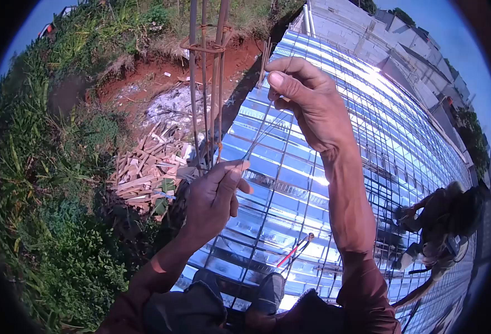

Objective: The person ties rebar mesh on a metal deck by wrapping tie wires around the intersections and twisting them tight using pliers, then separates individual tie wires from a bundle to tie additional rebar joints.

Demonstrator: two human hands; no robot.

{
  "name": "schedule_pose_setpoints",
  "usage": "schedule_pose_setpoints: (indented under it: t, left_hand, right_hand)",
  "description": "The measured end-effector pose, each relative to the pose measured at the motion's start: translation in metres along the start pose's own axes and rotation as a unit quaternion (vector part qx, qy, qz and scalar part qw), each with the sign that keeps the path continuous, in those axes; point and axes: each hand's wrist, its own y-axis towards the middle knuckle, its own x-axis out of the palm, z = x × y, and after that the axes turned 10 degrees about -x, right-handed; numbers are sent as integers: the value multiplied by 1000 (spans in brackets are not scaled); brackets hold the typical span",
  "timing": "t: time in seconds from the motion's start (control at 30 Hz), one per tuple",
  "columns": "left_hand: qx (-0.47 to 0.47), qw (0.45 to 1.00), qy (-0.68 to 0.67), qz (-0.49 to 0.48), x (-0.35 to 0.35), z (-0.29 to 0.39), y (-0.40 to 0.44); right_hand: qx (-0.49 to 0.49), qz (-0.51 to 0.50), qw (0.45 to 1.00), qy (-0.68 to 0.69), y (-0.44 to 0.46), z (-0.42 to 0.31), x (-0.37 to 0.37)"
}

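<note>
Wood heap (145,177) beside shrubs (78,253); grey block wall (340,23)

The single head-worn camera looks forward and down from close above the left hand (212,195) and right hand (316,106), across rebar mesh (379,167).

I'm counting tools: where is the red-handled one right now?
In the head view, the red-handled tool lies just right of centre in the lower half, over the shiny metal decking, between the person's right shoe and right forearm.
</note>
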Motion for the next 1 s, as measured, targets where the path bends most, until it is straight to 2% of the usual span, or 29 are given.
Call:
schedule_pose_setpoints:
  t: [0.07,0.2,0.37,0.5,0.57,0.63,0.73,0.9,1.0]
  left_hand:
    - [25,999,4,33,3,-4,7]
    - [43,998,-9,36,3,-6,17]
    - [28,997,15,66,12,-2,25]
    - [56,997,9,58,10,-4,26]
    - [67,996,16,50,8,-5,26]
    - [34,998,-30,45,8,-5,23]
    - [16,998,-53,19,6,-4,21]
    - [5,998,-58,10,2,-7,18]
    - [-13,999,-41,2,2,-5,13]
  right_hand:
    - [-6,4,1000,10,0,6,-7]
    - [15,20,1000,-3,-2,9,-9]
    - [19,5,1000,11,-11,13,-11]
    - [25,-49,998,21,-18,21,-7]
    - [-32,19,999,-29,-22,18,-3]
    - [-50,18,998,-19,-23,18,-5]
    - [-10,12,1000,0,-27,20,-5]
    - [-6,38,998,39,-34,23,0]
    - [-22,20,998,-64,-37,26,2]
